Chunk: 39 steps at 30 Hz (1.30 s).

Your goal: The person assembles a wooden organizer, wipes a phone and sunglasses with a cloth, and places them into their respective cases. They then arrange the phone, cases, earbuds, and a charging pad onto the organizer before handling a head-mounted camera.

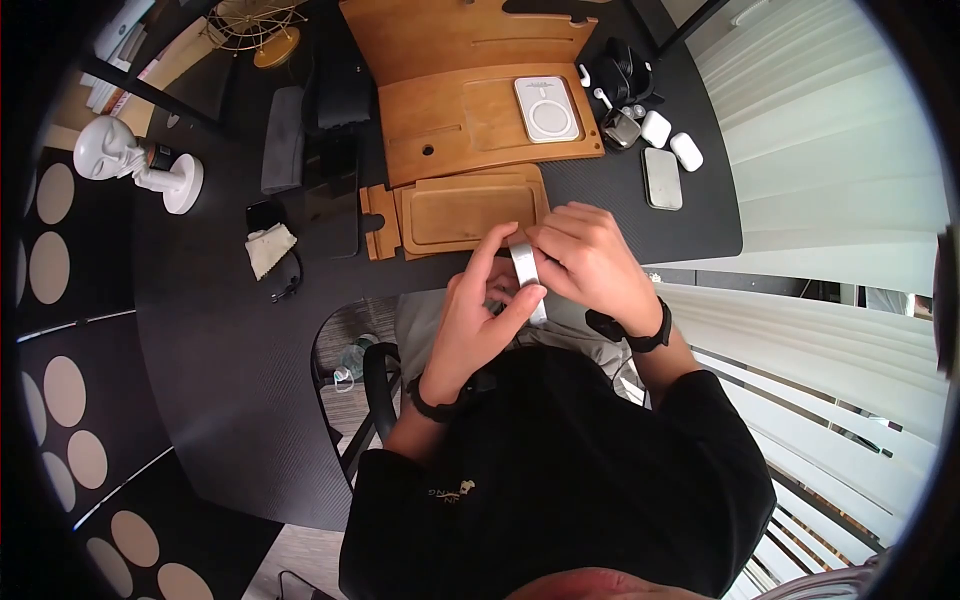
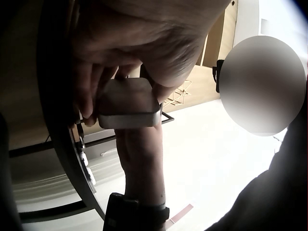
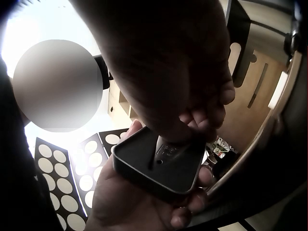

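A small silver metal case with rounded corners is held above my lap, close to the desk's front edge. My left hand grips it by the sides, thumb on the near end and fingers round the far end. In the right wrist view its dark, rimmed face shows, with faint lettering and a small round hole. My right hand has its fingers curled at the far edge, the thumb pressing on that face. In the left wrist view the plain metal side shows below my palm.
Beyond my hands lie a wooden tray and a wooden stand bearing a white charging pad. A silver-rimmed case, white earbud cases and headphones are to the right. A cloth and white figurine are left.
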### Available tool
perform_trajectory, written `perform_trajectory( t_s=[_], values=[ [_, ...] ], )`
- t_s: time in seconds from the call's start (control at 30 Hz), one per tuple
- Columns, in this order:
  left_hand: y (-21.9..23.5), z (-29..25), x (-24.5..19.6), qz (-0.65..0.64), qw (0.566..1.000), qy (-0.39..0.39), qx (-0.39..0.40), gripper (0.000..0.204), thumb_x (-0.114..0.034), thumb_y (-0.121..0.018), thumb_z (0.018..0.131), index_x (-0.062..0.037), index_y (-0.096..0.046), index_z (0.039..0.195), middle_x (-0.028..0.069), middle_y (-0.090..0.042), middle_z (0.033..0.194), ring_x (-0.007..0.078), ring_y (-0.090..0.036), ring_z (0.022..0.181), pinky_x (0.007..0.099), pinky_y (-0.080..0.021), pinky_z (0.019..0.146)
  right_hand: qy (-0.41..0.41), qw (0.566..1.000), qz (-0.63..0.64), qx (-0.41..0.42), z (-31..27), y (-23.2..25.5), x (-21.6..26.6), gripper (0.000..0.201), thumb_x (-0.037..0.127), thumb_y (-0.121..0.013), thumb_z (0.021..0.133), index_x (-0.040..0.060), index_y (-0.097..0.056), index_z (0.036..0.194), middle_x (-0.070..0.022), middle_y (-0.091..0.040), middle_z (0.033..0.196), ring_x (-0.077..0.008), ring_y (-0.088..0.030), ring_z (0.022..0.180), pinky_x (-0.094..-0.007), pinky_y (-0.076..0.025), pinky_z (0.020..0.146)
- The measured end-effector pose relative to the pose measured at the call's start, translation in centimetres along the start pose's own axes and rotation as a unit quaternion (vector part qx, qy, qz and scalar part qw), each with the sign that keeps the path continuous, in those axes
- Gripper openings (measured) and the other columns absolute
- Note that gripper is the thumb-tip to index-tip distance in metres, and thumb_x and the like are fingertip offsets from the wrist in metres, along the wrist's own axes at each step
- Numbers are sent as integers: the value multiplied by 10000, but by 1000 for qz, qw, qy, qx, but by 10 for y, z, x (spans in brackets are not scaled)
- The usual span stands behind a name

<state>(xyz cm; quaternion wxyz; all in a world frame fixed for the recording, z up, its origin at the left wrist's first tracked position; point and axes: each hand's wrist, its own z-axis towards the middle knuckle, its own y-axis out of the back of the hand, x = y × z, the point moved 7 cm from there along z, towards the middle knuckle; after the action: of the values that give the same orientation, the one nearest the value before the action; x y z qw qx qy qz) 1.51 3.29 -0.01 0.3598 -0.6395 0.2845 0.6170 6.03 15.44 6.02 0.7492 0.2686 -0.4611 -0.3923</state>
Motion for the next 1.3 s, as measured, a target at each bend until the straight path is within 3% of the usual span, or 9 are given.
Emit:
perform_trajectory(
  t_s=[0.3, 0.43, 0.57, 0.67, 0.77, 0.87, 1.1, 1.23, 1.3],
  values=[
    [3, 2, 6, -21, 999, 7, -46, 622, -139, -643, 943, -14, -379, 1493, 97, -669, 1091, 143, -651, 964, 282, -531, 828, -43, 999, -14, -11, -5, 31, -21, 74, 62, -695, 739, 12, -640, 741, -115, -606, 671, -314, -616, 647, -402, -481, 604],
    [30, -4, 9, -158, 983, -50, -73, 601, -90, -580, 956, 15, -356, 1504, 108, -637, 1131, 199, -664, 1021, 331, -531, 906, -194, 967, -165, 22, -23, 64, -92, 114, 117, -667, 762, 10, -650, 726, -158, -654, 714, -345, -658, 689, -425, -521, 631],
    [31, -2, 10, -165, 983, -60, -52, 612, -106, -590, 952, 26, -356, 1502, 115, -602, 1203, 218, -670, 1030, 357, -536, 919, -211, 935, -266, 99, -37, 68, -145, 114, 125, -670, 797, 15, -696, 782, -164, -653, 683, -342, -646, 634, -418, -508, 615],
    [29, -2, 8, -132, 987, -65, -69, 684, -361, -571, 991, 64, -348, 1479, 171, -665, 1019, 250, -685, 953, 344, -542, 838, -198, 928, -301, 93, -39, 71, -163, 131, 144, -650, 813, 36, -691, 751, -167, -662, 696, -345, -669, 681, -434, -525, 629],
    [27, -1, 11, -192, 980, -48, -37, 699, -409, -510, 1018, 65, -313, 1493, 183, -666, 1022, 271, -690, 940, 357, -556, 825, -170, 917, -353, 75, -33, 82, -150, 143, 169, -671, 845, 45, -701, 779, -154, -666, 687, -337, -673, 677, -430, -532, 637],
    [24, 2, 18, -236, 971, -24, -24, 697, -429, -453, 1038, 64, -286, 1501, 197, -667, 1018, 287, -692, 935, 370, -572, 813, -225, 957, -176, 49, -19, 84, -103, 200, 204, -702, 875, 5, -701, 899, -166, -686, 767, -331, -678, 712, -411, -542, 667],
    [3, 5, 13, -233, 972, -11, 20, 721, -459, -427, 1054, 63, -255, 1520, 189, -638, 1181, 274, -668, 1036, 379, -538, 913, 30, 995, 52, 74, 8, 33, 14, 818, 429, -847, 715, -40, -560, 1320, -204, -626, 1256, -394, -619, 1111, -458, -512, 927],
    [7, 5, 29, -157, 984, -49, -60, 773, -495, -473, 1047, 21, -216, 1560, 159, -636, 1215, 233, -679, 1003, 342, -546, 864, 44, 995, 41, 74, 6, 14, 21, 849, 382, -861, 699, -16, -523, 1368, -190, -606, 1277, -366, -605, 1130, -434, -510, 958],
    [6, 1, 26, -175, 985, -15, -2, 799, -519, -455, 1045, 17, -182, 1571, 166, -651, 1191, 228, -683, 979, 329, -550, 833, 5, 991, 92, 92, 4, 14, 9, 875, 392, -875, 674, -24, -530, 1362, -198, -622, 1248, -371, -616, 1108, -436, -513, 956]
  ],
)
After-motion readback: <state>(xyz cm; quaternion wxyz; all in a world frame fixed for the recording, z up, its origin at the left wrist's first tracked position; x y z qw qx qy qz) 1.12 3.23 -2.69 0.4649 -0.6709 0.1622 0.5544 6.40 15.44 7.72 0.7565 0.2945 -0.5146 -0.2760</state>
